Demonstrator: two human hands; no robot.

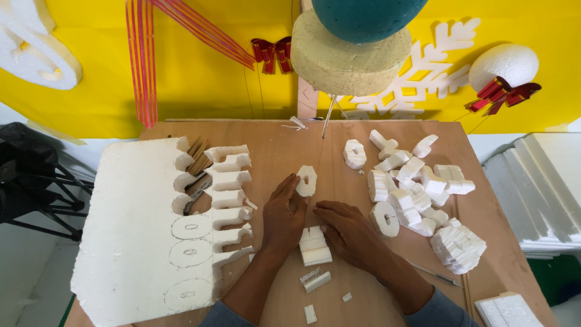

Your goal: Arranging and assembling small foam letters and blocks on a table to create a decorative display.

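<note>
Pressing flat on the worktop [339,151], your left hand [283,215] is fingering a foam ring [306,180] while your right hand [348,227] is lying open, empty, beside a foam block [315,245].

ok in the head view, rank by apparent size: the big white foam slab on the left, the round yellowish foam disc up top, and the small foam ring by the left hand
1. White foam slab, largest.
2. Yellowish foam disc, though it sits nearer the camera, so it may look bigger than it is.
3. Foam ring, at the left hand's fingertips, plainly smallest.
</note>
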